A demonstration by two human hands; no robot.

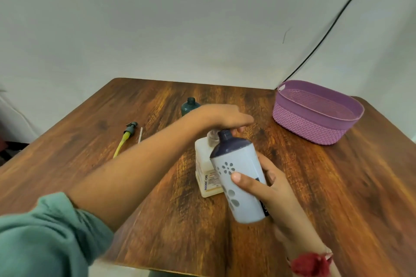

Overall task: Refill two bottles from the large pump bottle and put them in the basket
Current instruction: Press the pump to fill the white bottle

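the wooden table (337, 186) carried everything. at its far right corner sat the purple basket (299, 123), well apart from both hands, with neither bottle in it yet. near the middle stood the large pump bottle (203, 164), upright, label toward the camera. just beside it, the right hand (276, 189) gripped the pale bottle (240, 177) round its lower body, thumb across the front. it held the bottle off the table, tilted so its long axis ran up and to the left, the dark neck close by the pump's spout. the left hand (222, 117) reached across with fingers stretched flat over the pump head; whether it pressed down could not be told. the coming stroke, i judged, turned on neck meeting spout. behind the left hand stood the dark teal bottle (188, 107), partly hidden. further left lay a loose pump head (129, 132) with a yellow tube, and a thin white tube (140, 134) beside it, both out of the way.
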